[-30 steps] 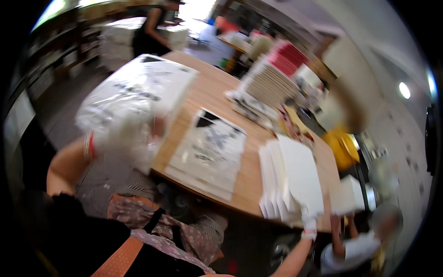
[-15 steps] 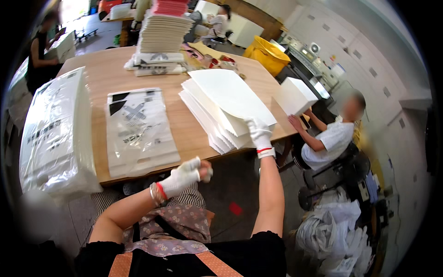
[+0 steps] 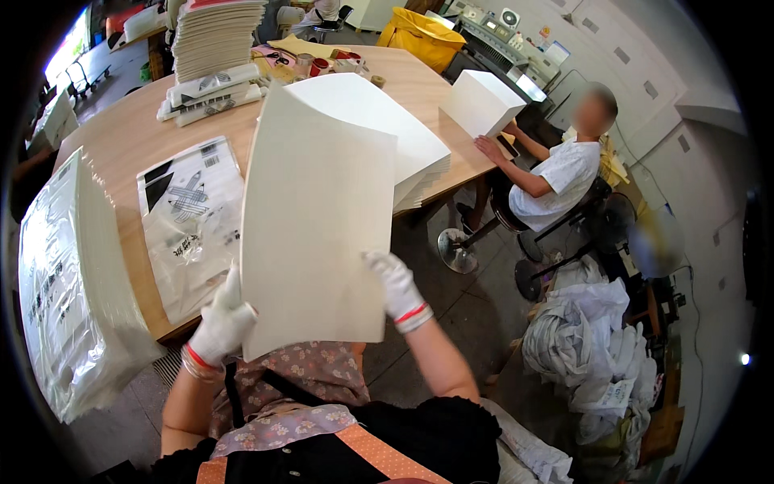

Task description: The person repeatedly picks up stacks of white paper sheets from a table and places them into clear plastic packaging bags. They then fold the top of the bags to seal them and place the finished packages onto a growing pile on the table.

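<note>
So there was this wood table (image 3: 133, 129), plus a yellow bin (image 3: 419, 40) past its far edge, couldn't see inside. A clear bag (image 3: 192, 250) lay flat left. Paper (image 3: 318, 210) was up over the near edge, left hand (image 3: 222, 319) and right hand (image 3: 397, 290) fingers closed on its sides.

A co-worker in a white short-sleeved shirt (image 3: 564, 179) sits at the right; a bright yellow, sack-like container (image 3: 423, 39) stands farther back, near boxy grey-and-white machines (image 3: 493, 48); a heap of crumpled whitish sacks (image 3: 576, 343) lies at the lower right.
</note>
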Demonstrator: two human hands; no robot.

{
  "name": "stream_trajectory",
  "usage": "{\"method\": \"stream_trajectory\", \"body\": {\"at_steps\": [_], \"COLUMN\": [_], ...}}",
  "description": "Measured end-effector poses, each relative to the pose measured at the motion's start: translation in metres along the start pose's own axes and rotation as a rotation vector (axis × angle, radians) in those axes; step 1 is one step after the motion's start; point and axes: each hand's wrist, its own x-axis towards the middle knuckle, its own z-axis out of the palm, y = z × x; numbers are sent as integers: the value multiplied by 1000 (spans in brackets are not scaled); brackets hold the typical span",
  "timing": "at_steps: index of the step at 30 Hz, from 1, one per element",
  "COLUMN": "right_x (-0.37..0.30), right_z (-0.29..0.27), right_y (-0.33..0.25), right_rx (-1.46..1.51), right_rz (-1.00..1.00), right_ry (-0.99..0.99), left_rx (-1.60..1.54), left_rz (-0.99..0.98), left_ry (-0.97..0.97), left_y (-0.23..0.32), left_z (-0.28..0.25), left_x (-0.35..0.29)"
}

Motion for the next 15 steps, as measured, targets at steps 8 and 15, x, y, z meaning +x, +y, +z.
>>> {"method": "stream_trajectory", "body": {"at_steps": [8, 15], "right_x": [-30, -56], "right_z": [159, 111], "right_y": [-43, -47], "right_rx": [434, 364], "right_rz": [187, 148], "right_ry": [270, 237], "left_rx": [479, 769], "left_rz": [588, 398], "left_ry": [64, 738], "left_y": [-84, -82], "left_z": [54, -38], "left_x": [-36, -5]}}
